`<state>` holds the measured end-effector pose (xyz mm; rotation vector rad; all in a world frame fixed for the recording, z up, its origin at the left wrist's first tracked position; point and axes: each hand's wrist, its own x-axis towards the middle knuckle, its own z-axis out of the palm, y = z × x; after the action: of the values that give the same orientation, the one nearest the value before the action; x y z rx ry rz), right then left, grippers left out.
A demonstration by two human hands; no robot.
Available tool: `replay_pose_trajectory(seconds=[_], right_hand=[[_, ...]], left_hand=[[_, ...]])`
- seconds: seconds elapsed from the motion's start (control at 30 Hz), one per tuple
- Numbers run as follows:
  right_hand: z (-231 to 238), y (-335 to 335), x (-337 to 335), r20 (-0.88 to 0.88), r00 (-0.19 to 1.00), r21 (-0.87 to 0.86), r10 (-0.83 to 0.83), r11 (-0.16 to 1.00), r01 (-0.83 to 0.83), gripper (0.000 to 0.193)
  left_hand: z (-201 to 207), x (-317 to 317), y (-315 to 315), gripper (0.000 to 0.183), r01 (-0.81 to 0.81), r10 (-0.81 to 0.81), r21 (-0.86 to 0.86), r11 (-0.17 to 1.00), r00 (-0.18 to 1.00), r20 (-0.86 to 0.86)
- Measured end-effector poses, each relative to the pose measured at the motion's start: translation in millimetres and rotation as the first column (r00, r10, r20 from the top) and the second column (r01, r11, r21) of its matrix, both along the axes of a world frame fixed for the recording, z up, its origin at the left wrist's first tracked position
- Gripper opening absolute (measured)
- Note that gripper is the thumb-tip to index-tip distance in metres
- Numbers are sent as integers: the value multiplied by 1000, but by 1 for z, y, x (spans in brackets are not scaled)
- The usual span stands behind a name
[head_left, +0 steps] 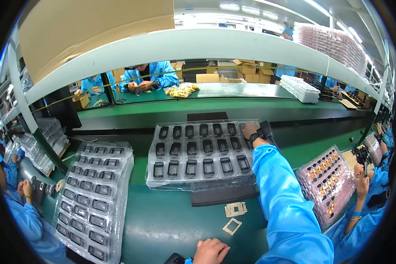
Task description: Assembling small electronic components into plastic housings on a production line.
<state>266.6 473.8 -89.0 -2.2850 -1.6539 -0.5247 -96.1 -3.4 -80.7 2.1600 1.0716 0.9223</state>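
Observation:
My right hand reaches to the far right corner of a clear plastic tray. Its fingers bend down there, and what they grip, if anything, is hidden beneath them. Rows of small black rectangular frames sit in the tray's pockets. My left hand rests at the table's near edge with its fingers curled in, and nothing shows in them. Just beyond it lie a thin pale rectangular frame and a small stack of similar pale pieces.
Another clear tray of black frames stands at the left. Pinkish trays with orange-and-black parts lie at the right, beside a co-worker. Dark flat boards stick out under the middle tray. A white shelf beam crosses above the table.

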Motion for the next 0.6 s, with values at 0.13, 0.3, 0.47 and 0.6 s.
replay_pose_trajectory(seconds=[0.13,0.3,0.47,0.6], right_hand=[[38,-35,-100,-118,990,-110,83,989,-96,36],[40,-22,-76,-31,999,46,16,999,-15,42],[155,-124,-129,-451,808,57,379,916,-397,31],[180,-241,-155,-519,541,115,662,681,-723,21]], left_hand=[[0,-11,-9,11,-96,95,-14,995,994,-60],[0,-5,-5,12,-66,66,-2,998,995,-69],[1,-7,-6,13,-65,65,9,998,997,-44],[-3,-9,-6,13,-43,43,0,999,999,1]])
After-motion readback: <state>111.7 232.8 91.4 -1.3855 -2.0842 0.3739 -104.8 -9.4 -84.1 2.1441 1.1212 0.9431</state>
